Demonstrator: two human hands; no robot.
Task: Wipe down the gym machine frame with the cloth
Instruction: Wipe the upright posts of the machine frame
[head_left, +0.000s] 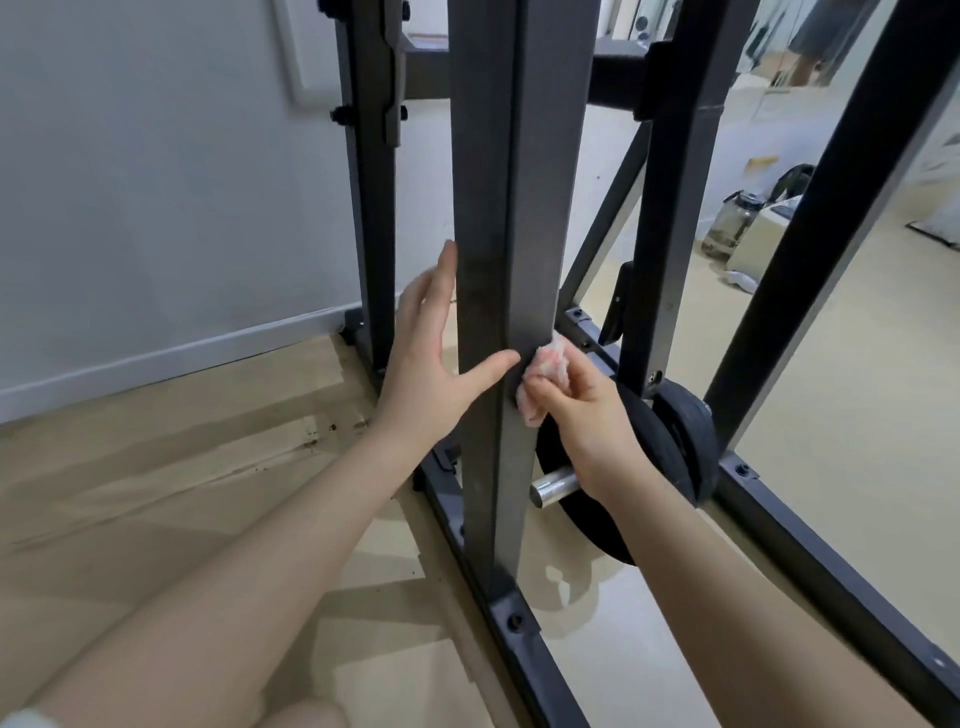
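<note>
Beside the pale wall (130, 182), we brace the frame upright (498, 208) with our flat left hand (431, 358) so our right hand (576, 410), pinching the cloth (545, 374), can rub it.

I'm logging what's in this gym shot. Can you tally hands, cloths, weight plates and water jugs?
Hands: 2, left hand flat against the upright post, right hand gripping the cloth
Cloths: 1, pink cloth
Weight plates: 2, black weight plates
Water jugs: 1, clear jug
Total: 6
</note>
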